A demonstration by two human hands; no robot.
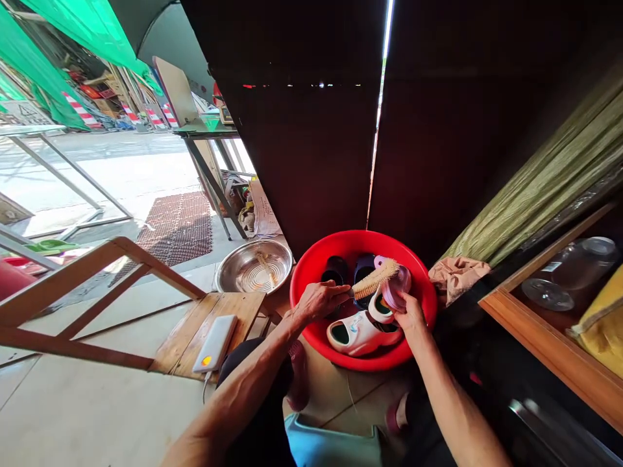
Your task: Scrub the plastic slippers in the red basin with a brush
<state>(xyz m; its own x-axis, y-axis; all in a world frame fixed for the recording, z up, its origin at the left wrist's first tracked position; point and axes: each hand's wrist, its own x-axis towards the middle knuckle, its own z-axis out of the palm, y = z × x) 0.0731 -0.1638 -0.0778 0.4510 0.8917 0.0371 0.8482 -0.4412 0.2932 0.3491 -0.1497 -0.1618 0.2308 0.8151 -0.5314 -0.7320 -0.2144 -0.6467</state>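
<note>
A red plastic basin stands on the floor in front of me with several slippers in it. My left hand is closed round the handle of a scrubbing brush, whose bristles rest against a pink slipper. My right hand grips that pink slipper from below, tilting it up over the basin. A white slipper lies at the basin's near side. Two dark slippers lie at its far side.
A steel bowl sits left of the basin. A white power bank lies on a wooden board. A wooden frame stands at left, a wooden shelf with glass jars at right, a crumpled cloth beside the basin.
</note>
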